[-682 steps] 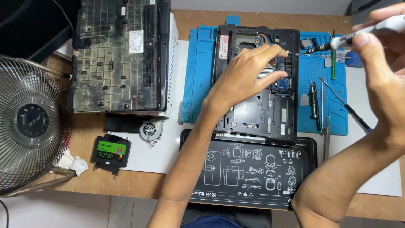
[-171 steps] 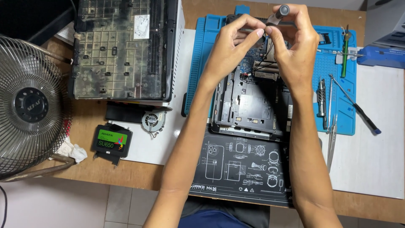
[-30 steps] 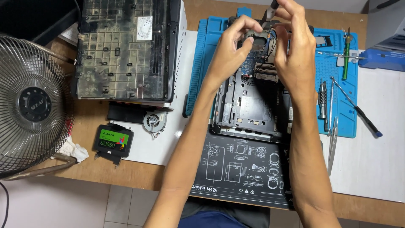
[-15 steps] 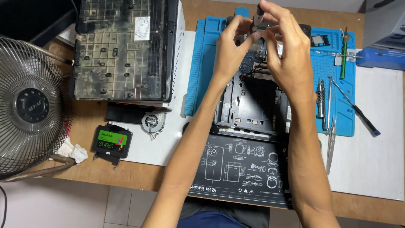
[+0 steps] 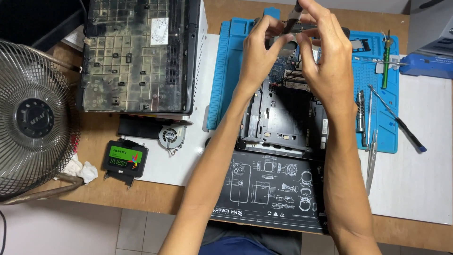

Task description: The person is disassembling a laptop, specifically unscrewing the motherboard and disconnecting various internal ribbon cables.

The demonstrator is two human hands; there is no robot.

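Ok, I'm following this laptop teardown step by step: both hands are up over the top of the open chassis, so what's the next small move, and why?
Probably lower the slim tool pinched by the right hand onto the exposed board at the top of the laptop chassis. Both the right hand and the left hand hover together just above that spot, fingertips close, so fine work there looks likely. What the tip targets is hidden.

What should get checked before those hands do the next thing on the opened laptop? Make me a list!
1. Left hand over the opened laptop: ok.
2. Right hand beside it, fingertips close together: ok.
3. What the fingers pinch: cannot tell, too small.
4. Dark tool tip above the hands, who grips it: cannot tell.
5. Laptop resting on the blue mat: ok.
6. Spare screwdriver lying on the mat, clear of both hands: ok.
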